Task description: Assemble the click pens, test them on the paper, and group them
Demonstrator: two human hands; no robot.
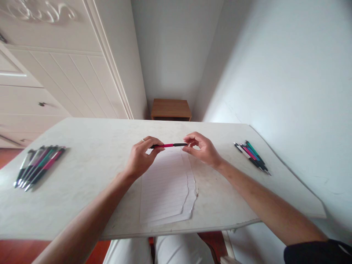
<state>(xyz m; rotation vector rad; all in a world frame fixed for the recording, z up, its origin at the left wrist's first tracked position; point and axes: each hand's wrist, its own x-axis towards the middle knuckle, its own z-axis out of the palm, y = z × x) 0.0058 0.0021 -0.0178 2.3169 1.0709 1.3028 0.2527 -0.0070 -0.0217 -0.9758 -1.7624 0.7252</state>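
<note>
Pink and black, the pen [169,145] is held roughly level over the far end of the paper [165,183]. Its rear part is pinched by the left grip [143,156], thumb and fingers closed on it, while the right grip [203,148] is curled loosely about the tip, a gap being left behind thumb and forefinger; whether the tip is actually touched cannot be told. By its looks, the pen should be found light, stiff and not easily broken, but its slim barrel may be slipped or rolled between the fingertips if it is pinched carelessly. Little force should be needed. For control, it is best taken by the black section near the tip; for turning, by the pink middle. The point itself is better spared from pressure. The paper, thin and torn-edged, could easily be creased or shifted if it were leaned on. On the tabletop [104,205], more pens are laid side by side: the left pens [41,165] and the right pens [253,157].
</note>
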